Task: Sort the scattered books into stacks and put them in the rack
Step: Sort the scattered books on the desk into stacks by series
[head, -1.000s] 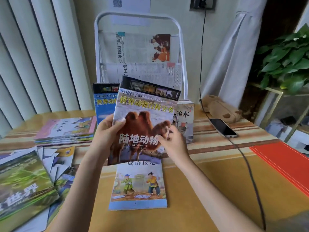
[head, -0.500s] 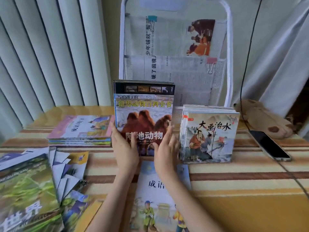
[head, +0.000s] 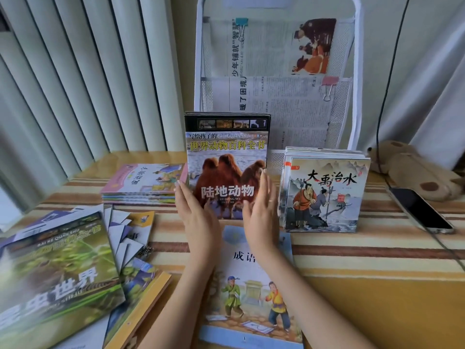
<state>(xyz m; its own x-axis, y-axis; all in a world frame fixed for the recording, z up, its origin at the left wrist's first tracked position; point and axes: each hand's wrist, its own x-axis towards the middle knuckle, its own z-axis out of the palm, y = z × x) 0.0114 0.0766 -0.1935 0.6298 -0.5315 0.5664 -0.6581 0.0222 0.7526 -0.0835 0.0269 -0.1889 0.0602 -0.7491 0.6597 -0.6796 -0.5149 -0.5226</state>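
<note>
The glossy, rectangular camel book (head: 227, 167) is standing upright against the white wire rack (head: 276, 79). The left hand (head: 198, 217) and right hand (head: 261, 215), fingers straight and released, are now flanking its cover, having been pressing flatter on it half a second ago.

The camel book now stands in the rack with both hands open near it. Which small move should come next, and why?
Probably the right hand should drop to the light-blue picture book with two children on its cover, lying flat on the striped table just below both hands. The camel-cover animal encyclopedia already stands upright before the white wire rack, and the left hand holds nothing.
</note>
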